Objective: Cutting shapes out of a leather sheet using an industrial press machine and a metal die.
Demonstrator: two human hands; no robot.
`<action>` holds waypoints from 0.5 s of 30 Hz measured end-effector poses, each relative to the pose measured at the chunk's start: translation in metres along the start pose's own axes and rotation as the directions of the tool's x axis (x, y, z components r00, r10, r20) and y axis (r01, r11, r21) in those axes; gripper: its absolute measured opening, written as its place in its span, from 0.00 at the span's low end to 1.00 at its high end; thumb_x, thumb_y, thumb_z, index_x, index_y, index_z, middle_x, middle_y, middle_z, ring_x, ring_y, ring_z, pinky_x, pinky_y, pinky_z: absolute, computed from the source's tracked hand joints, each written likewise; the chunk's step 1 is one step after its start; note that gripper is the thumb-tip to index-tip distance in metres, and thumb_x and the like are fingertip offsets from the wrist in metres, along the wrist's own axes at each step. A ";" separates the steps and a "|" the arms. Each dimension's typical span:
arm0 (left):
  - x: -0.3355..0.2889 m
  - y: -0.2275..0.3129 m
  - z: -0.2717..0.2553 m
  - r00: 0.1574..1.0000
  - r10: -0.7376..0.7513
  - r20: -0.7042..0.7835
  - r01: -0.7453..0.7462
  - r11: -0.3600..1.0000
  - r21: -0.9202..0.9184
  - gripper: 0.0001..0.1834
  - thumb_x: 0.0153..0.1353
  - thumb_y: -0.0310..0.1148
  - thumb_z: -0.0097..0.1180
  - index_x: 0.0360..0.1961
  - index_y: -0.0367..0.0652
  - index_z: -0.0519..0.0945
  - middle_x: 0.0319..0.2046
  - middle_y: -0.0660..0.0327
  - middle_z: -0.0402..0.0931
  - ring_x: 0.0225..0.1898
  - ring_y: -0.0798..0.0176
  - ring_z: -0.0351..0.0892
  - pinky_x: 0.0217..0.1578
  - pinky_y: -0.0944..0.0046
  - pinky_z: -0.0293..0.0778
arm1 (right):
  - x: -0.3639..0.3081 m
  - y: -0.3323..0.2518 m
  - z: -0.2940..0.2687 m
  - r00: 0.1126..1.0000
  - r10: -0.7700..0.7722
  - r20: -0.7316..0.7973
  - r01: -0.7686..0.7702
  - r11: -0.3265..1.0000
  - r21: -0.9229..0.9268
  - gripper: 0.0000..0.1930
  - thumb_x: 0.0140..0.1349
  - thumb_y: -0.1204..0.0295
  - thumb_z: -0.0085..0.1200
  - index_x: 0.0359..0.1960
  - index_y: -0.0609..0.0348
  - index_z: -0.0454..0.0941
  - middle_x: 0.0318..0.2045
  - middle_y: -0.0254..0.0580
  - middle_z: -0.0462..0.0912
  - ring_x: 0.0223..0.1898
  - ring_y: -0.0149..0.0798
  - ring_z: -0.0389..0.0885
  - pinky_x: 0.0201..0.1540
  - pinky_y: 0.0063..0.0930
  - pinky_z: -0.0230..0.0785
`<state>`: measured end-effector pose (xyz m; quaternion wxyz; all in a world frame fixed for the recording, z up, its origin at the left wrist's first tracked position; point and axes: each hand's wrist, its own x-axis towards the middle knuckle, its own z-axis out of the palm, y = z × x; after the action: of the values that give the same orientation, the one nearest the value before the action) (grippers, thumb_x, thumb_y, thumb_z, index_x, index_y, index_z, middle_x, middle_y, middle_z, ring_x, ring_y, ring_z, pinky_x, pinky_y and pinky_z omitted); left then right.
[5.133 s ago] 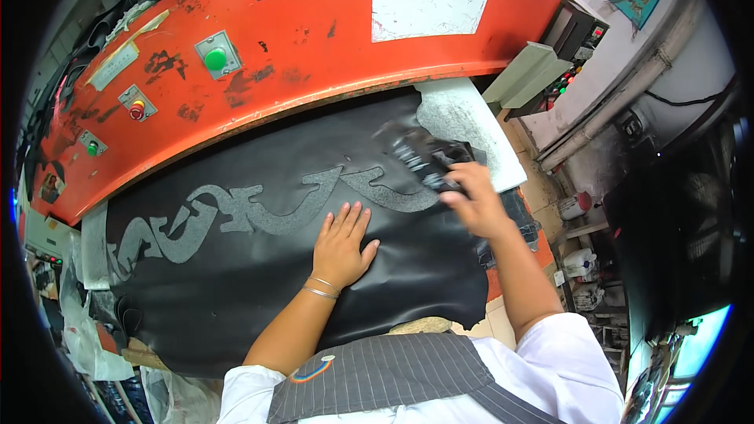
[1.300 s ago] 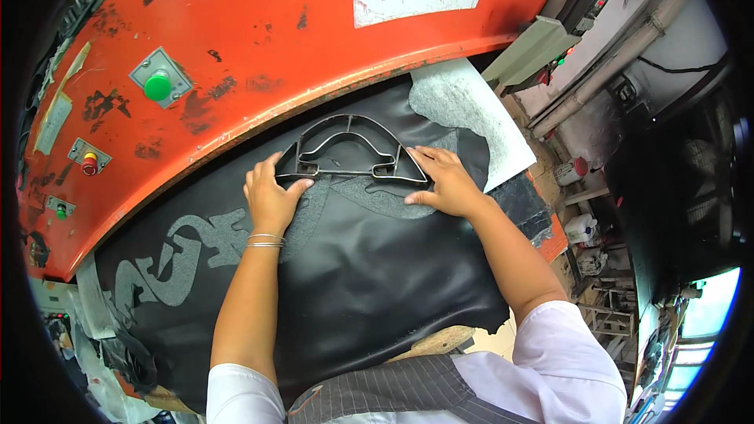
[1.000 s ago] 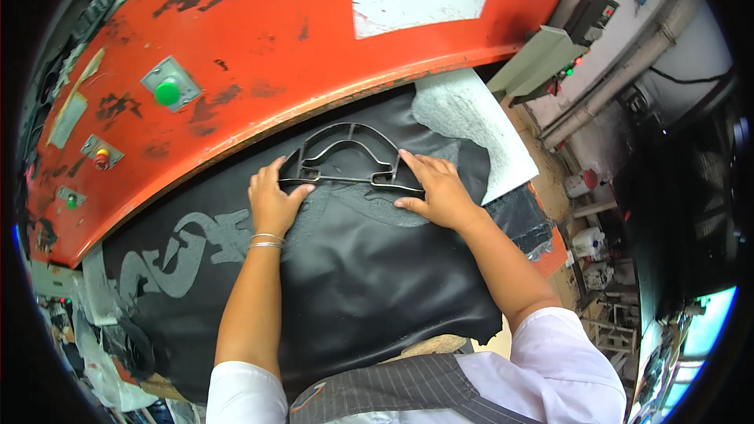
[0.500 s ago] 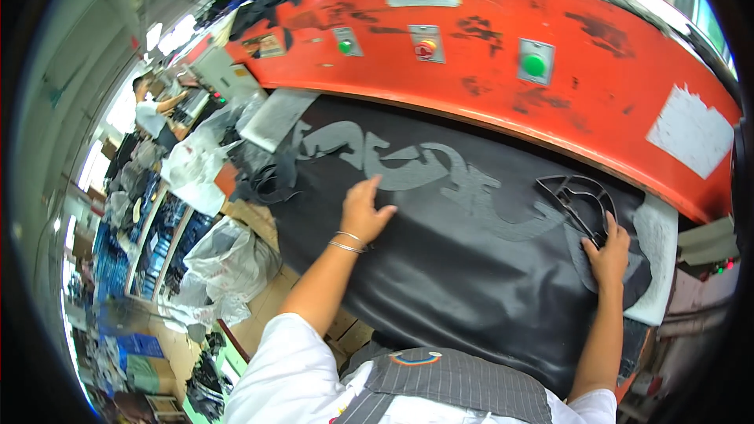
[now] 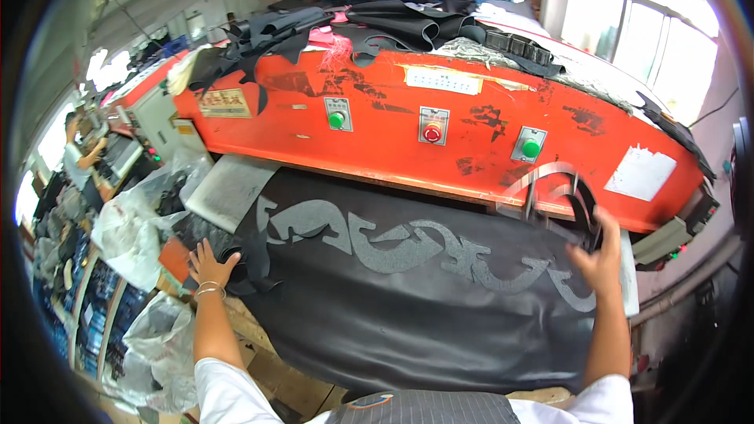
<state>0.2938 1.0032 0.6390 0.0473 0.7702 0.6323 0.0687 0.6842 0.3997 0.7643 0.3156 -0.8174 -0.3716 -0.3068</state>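
My left hand is open with fingers spread, at the left edge of the sheet beside curled black scraps. A black metal cutting die, smeared by motion, is raised at the right against the red machine front. My right hand grips its near right side, thumb apart from the fingers; the exact contact is blurred. Before me lies a smooth black sheet, probably leather or a synthetic. Along its far part runs a row of curved cut-outs showing grey beneath.
The red machine beam spans the far side, with green buttons and a red button. Black material is heaped on top. At left are a pale board and plastic bags. A person stands far left.
My left hand has moved left, off the sheet's middle to the scraps. My right hand and the cutting die have risen from the sheet's right end. The view has tilted up.
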 end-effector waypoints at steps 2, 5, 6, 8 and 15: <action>0.027 -0.011 0.014 0.982 0.048 0.181 -0.018 0.986 -0.168 0.62 0.45 0.69 0.61 0.73 0.48 0.47 0.73 0.51 0.43 0.74 0.42 0.37 0.66 0.34 0.43 | 0.066 -0.047 0.025 0.993 0.102 -0.053 -0.091 0.978 0.185 0.35 0.43 0.71 0.68 0.57 0.62 0.68 0.56 0.52 0.72 0.58 0.49 0.71 0.57 0.37 0.65; 0.044 -0.018 0.046 0.817 0.351 0.457 -0.283 0.935 -0.211 0.62 0.43 0.68 0.63 0.73 0.56 0.45 0.74 0.49 0.38 0.74 0.41 0.35 0.62 0.24 0.41 | 0.160 -0.077 0.043 0.989 -0.063 -0.130 0.061 0.998 -0.020 0.32 0.51 0.67 0.64 0.58 0.62 0.67 0.47 0.50 0.78 0.51 0.45 0.77 0.53 0.34 0.68; 0.010 0.031 0.013 0.811 0.253 0.528 -0.269 0.962 -0.046 0.63 0.42 0.69 0.63 0.73 0.58 0.45 0.74 0.49 0.37 0.74 0.41 0.35 0.61 0.21 0.40 | 0.187 -0.090 0.041 0.996 0.000 -0.088 -0.008 0.996 -0.089 0.31 0.54 0.65 0.63 0.58 0.61 0.66 0.43 0.49 0.81 0.47 0.43 0.80 0.50 0.32 0.70; 0.000 0.016 0.007 0.775 0.287 0.563 -0.346 0.938 -0.002 0.64 0.39 0.71 0.64 0.73 0.58 0.46 0.73 0.49 0.39 0.73 0.41 0.36 0.61 0.21 0.40 | 0.239 -0.152 0.068 0.985 0.159 -0.071 -0.162 0.986 -0.037 0.33 0.54 0.57 0.63 0.59 0.60 0.66 0.36 0.48 0.83 0.40 0.44 0.82 0.46 0.32 0.71; -0.017 -0.012 0.030 0.862 0.367 0.351 -0.376 0.926 -0.046 0.47 0.47 0.58 0.65 0.67 0.55 0.62 0.63 0.55 0.61 0.64 0.50 0.59 0.58 0.26 0.53 | 0.374 -0.171 0.176 0.991 0.127 -0.030 -0.131 0.956 -0.261 0.43 0.48 0.46 0.64 0.57 0.69 0.65 0.46 0.62 0.79 0.50 0.52 0.79 0.54 0.40 0.68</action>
<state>0.2836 0.9894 0.6063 0.1366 0.8776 0.4541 -0.0705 0.7944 0.7757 0.9809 0.2263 -0.8724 -0.2715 -0.3376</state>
